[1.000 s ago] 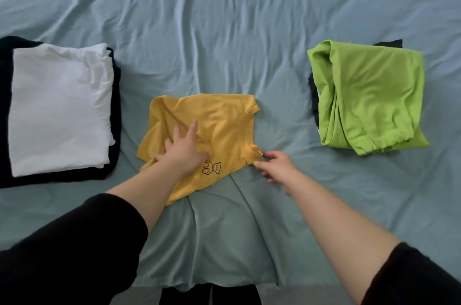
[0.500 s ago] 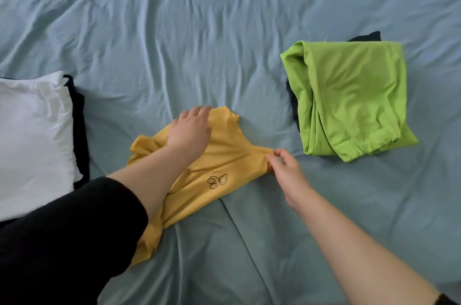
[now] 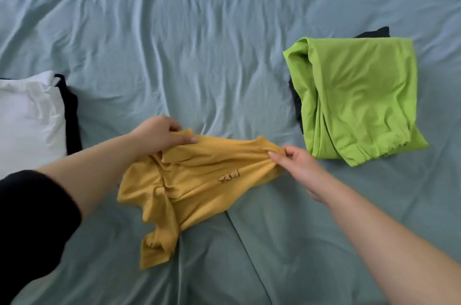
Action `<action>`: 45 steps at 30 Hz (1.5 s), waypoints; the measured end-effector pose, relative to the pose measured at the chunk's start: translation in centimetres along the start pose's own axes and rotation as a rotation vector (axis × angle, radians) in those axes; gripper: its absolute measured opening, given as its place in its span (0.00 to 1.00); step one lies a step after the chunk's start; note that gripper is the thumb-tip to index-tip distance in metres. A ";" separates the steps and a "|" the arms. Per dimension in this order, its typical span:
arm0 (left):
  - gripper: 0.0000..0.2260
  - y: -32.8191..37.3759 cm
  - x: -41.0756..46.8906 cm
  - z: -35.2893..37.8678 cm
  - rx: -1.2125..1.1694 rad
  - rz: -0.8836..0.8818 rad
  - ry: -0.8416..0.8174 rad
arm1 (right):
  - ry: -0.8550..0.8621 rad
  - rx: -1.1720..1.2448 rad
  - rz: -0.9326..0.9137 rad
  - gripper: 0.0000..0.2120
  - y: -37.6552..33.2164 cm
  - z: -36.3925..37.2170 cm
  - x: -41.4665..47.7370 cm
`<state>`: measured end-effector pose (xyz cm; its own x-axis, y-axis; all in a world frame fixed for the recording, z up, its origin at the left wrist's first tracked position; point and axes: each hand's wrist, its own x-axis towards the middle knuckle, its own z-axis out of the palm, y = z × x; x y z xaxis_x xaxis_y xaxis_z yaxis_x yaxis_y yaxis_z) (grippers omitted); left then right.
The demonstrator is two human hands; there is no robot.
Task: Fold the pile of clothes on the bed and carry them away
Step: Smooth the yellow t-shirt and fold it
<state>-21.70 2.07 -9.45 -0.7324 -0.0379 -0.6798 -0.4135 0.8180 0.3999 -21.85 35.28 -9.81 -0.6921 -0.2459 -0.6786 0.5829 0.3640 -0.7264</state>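
Shirt point(image 3: 199, 187), yellow, gripped by left hand point(image 3: 157, 137), right hand point(image 3: 299, 170)

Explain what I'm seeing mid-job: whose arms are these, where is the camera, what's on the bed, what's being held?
There is no machine: the grips are a person's two bare hands, seen from one camera worn on their head, looking forward and down. The left grip and right grip each hold an end of a yellow shirt, bunched between them, its lower part trailing on the blue-green bedsheet. On the right lies a folded green garment over a dark garment. At the left edge, a folded white garment lies on a black garment.
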 end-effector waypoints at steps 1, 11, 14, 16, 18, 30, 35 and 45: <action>0.21 -0.9 -0.5 -1.0 -0.094 -0.017 -0.014 | 0.043 0.016 -0.010 0.07 -1.0 0.2 1.0; 0.06 -4.6 0.7 -3.3 -0.839 -0.169 0.226 | 0.038 -0.966 -0.126 0.09 -8.5 1.0 11.5; 0.09 -4.4 2.5 -5.0 -0.620 -0.191 0.391 | 0.196 -1.176 -0.251 0.11 -12.5 1.3 13.5; 0.10 -3.9 3.3 -7.2 -0.378 -0.230 0.569 | 0.345 -1.255 -0.334 0.13 -15.5 1.3 14.5; 0.10 -3.3 3.9 -9.3 -0.333 -0.214 0.683 | 0.438 -1.274 -0.402 0.12 -17.9 1.4 15.6; 0.33 -3.5 -2.7 3.0 0.054 0.045 0.227 | -0.029 -0.770 -0.078 0.19 -4.2 8.4 6.1; 0.52 -6.2 -6.9 8.2 0.505 0.184 0.178 | 0.048 -1.175 -0.281 0.43 1.7 10.8 0.3; 0.06 -9.1 -10.7 8.6 0.206 0.091 0.408 | 0.330 -0.385 0.052 0.15 5.0 12.4 -2.0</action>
<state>-5.43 -0.04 -11.17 -0.9307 -0.1496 -0.3338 -0.2520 0.9237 0.2886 -12.29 26.48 -13.41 -0.8003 0.0559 -0.5969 0.4639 0.6884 -0.5576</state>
